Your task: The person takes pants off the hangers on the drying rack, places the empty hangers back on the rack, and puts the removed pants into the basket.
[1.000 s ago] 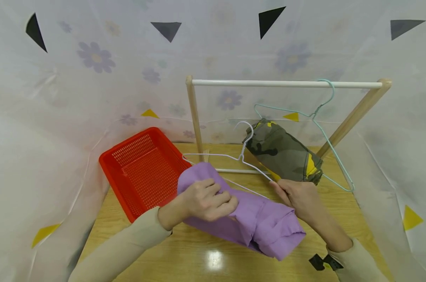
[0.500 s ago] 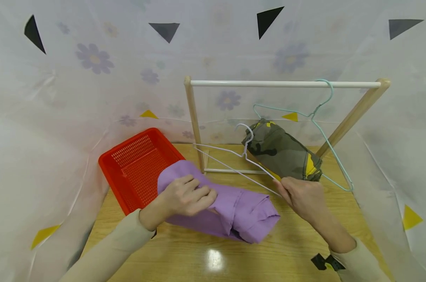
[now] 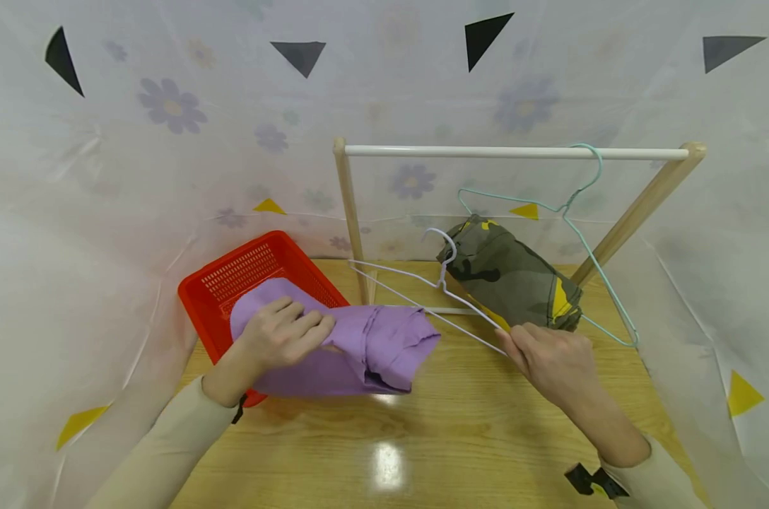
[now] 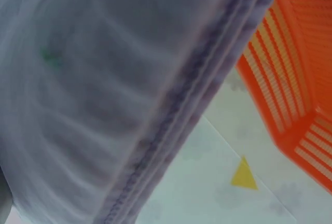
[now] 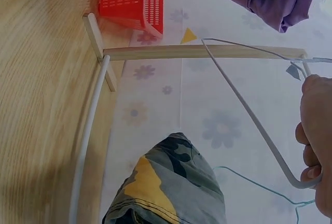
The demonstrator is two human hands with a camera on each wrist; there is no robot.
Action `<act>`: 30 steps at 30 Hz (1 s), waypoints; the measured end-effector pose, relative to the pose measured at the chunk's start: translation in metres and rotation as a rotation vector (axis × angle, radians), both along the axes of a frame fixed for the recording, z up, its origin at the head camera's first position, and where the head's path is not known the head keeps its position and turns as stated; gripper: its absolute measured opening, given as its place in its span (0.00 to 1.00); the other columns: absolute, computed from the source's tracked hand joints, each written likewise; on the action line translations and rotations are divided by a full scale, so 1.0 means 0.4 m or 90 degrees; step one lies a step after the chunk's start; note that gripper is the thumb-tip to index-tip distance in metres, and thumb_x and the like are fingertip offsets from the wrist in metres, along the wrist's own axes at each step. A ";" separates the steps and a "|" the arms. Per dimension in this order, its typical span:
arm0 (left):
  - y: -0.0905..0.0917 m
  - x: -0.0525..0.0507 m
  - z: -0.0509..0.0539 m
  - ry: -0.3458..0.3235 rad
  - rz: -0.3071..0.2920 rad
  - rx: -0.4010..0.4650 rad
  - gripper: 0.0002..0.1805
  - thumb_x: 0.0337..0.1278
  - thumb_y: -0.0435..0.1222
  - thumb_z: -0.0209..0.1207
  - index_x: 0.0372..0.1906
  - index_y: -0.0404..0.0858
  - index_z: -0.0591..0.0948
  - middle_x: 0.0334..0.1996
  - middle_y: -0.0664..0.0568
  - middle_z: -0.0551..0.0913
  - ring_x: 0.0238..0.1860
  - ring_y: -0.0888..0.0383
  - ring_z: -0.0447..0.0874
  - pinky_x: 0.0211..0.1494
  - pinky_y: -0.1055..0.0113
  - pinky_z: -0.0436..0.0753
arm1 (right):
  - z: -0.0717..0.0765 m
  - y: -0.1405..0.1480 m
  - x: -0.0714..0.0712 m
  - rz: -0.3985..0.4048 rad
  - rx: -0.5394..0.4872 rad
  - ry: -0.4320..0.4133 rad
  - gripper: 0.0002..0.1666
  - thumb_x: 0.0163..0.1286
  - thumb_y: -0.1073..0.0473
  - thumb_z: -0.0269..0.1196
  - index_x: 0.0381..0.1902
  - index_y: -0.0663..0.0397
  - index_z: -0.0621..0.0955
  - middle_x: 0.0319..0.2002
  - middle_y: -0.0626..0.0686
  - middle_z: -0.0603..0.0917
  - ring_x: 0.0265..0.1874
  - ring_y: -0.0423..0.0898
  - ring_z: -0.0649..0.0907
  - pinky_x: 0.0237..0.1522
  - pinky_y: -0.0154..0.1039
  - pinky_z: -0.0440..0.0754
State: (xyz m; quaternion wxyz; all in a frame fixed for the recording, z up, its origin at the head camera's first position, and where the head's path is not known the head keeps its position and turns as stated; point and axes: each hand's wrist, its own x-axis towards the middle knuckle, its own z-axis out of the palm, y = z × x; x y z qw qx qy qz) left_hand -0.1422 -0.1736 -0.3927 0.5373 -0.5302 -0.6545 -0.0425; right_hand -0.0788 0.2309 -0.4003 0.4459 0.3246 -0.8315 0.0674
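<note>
My left hand [image 3: 279, 332] grips a folded purple garment [image 3: 391, 346] and holds it over the red basket's right part. Close up in the left wrist view, the garment [image 4: 114, 79] shows a stitched seam and hides the fingers. A pale lavender wire hanger [image 3: 444, 272] is held by one lower corner in my right hand [image 3: 553, 360], its hook pointing up and away. Nothing hangs on that hanger [image 5: 246, 105]. Between hanger and garment there is a gap. Behind the right hand, a folded camouflage garment [image 3: 512, 272] hangs over a mint wire hanger [image 3: 569, 205].
A wooden rack with a white top bar [image 3: 454, 151] stands at the back; the mint hanger hooks over it near its right end. The red basket [image 3: 196, 311] sits on the wooden table [image 3: 461, 445] at left. White floral sheeting [image 3: 219, 162] encloses the back and sides.
My left hand has carried the purple garment leftward, off the lavender hanger's area and over the basket. The right hand keeps its hold on the hanger and has barely shifted.
</note>
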 end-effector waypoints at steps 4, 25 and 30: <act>-0.042 -0.018 -0.001 -0.014 0.022 -0.004 0.13 0.75 0.27 0.53 0.31 0.34 0.82 0.18 0.51 0.76 0.14 0.56 0.63 0.18 0.66 0.66 | 0.004 -0.002 0.004 -0.009 -0.004 0.019 0.35 0.88 0.43 0.44 0.16 0.48 0.63 0.12 0.40 0.56 0.10 0.30 0.48 0.12 0.28 0.43; -0.204 -0.147 -0.027 -0.039 0.062 -0.086 0.17 0.83 0.36 0.49 0.34 0.33 0.80 0.18 0.49 0.77 0.16 0.49 0.73 0.21 0.60 0.78 | 0.002 0.009 0.016 -0.029 -0.022 0.024 0.36 0.87 0.42 0.45 0.15 0.47 0.60 0.11 0.40 0.54 0.09 0.31 0.47 0.12 0.29 0.41; -0.230 -0.170 -0.048 -0.039 0.051 -0.120 0.21 0.85 0.42 0.48 0.35 0.34 0.80 0.18 0.49 0.76 0.16 0.50 0.73 0.22 0.61 0.79 | -0.002 0.015 0.017 -0.034 -0.010 0.016 0.36 0.87 0.42 0.45 0.15 0.47 0.60 0.12 0.40 0.53 0.09 0.32 0.47 0.13 0.29 0.41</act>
